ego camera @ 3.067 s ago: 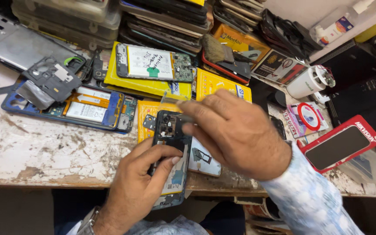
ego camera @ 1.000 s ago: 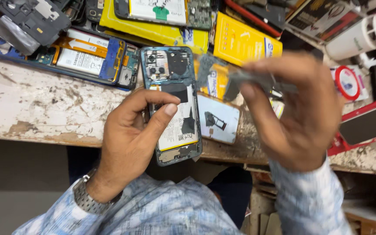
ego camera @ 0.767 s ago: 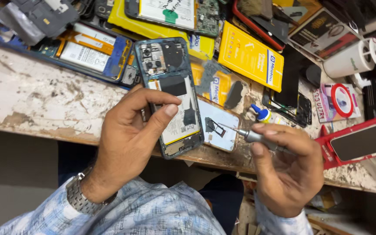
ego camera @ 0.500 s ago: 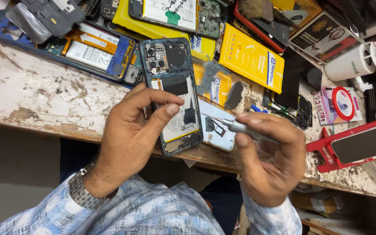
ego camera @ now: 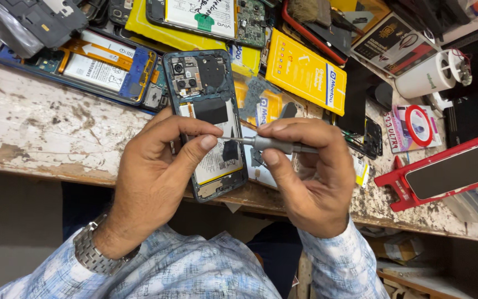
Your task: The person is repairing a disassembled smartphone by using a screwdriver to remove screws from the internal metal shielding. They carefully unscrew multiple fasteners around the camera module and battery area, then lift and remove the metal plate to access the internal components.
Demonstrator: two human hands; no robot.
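My left hand [ego camera: 159,166] grips an opened smartphone [ego camera: 204,105] with its back cover off, showing the camera module, black shields and a white battery. The phone tilts over the front edge of the worn workbench [ego camera: 34,133]. My right hand [ego camera: 311,171] holds a slim grey screwdriver [ego camera: 269,144] sideways, its thin tip lying across the middle of the phone, right by my left thumb and forefinger. A metal watch [ego camera: 92,252] is on my left wrist.
Other opened phones [ego camera: 103,61] and a board with battery [ego camera: 206,16] lie behind. Yellow packets [ego camera: 305,72], a white cylinder [ego camera: 427,77], a red tape ring [ego camera: 419,124] and a red stand holding a dark phone [ego camera: 449,171] fill the right side.
My right hand dropped a grey cover piece, picked up the screwdriver from the bench and brought its tip left onto the phone. The left hand kept holding the phone.
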